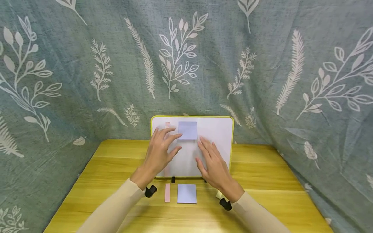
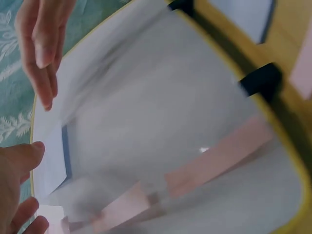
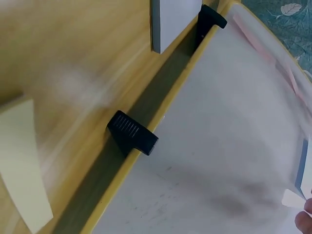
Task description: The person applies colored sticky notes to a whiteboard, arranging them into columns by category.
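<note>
A light-blue sticky note [image 1: 187,130] is on the upper middle of the whiteboard [image 1: 215,129]. My left hand [image 1: 158,147] is at the note's lower left, fingers loosely bent and spread, index fingertip by its edge; whether it touches cannot be told. Below the note's lower right corner, my right hand [image 1: 214,165] reaches over the board with its fingers extended. Pink paper strips [image 2: 219,158] run down the board's left side, partly behind my left hand in the head view. In the right wrist view, the blue note [image 3: 307,170] shows only at the edge, near fingertips [image 3: 304,222].
On the wooden table [image 1: 116,161], a pink strip pad [image 1: 167,193] and a blue note pad [image 1: 186,193] lie before the board. A yellow pad [image 3: 24,165] is partly hidden by my right wrist in the head view. Black feet [image 3: 131,131] hold the board up. Patterned curtain [image 1: 116,64] hangs behind.
</note>
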Motion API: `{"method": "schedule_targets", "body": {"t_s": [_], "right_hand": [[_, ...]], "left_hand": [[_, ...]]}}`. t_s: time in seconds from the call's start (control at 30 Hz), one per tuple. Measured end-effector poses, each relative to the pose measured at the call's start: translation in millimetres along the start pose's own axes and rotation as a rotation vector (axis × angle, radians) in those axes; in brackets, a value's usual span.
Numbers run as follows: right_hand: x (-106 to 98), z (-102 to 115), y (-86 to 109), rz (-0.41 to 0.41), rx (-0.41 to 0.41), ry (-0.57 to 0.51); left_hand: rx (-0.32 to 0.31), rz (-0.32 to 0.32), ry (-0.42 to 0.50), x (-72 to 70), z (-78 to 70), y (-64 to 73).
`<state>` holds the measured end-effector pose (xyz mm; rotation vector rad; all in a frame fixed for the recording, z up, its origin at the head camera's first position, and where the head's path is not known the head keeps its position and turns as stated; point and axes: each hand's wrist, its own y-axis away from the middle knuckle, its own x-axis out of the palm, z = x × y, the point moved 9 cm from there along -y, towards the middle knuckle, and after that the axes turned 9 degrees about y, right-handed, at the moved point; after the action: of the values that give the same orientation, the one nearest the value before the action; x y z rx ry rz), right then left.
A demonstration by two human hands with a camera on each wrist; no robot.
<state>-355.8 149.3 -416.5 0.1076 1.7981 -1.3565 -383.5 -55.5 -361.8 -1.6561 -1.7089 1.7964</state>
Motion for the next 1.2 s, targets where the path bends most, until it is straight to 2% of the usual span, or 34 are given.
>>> {"method": "schedule_targets", "body": {"t_s": [0.17,0.3,0.57,0.73,0.9,1.07,1.2], "right_hand": [[-2,2,6.0,0.037,-0.018,-0.046],[-2,8,12.0,0.089,-0.044,-0.078],[7,22,25.9,0.245,-0.094,-0.104],[19,30,39.1,0.375,-0.099,-0.137],[23,37,48.8,0.413,-0.142,-0.128],[26,39,55.2,0.434,-0.158,-0.149],[34,42,65.2,0.525,-0.172,-0.169]], "left_hand": [[0.058,0.041,-0.019,6.1,-11.2,22.6],[0.095,0.100,-0.003,14.5,-18.2,41.0],[0.115,0.325,0.019,43.5,-24.2,75.9],[0.080,0.486,0.017,61.7,-25.0,97.5],[-0.008,0.655,0.026,76.2,-22.1,115.5],[-0.036,0.710,0.017,83.1,-21.7,124.5],[-0.064,0.750,0.029,87.5,-20.5,130.0]]}}
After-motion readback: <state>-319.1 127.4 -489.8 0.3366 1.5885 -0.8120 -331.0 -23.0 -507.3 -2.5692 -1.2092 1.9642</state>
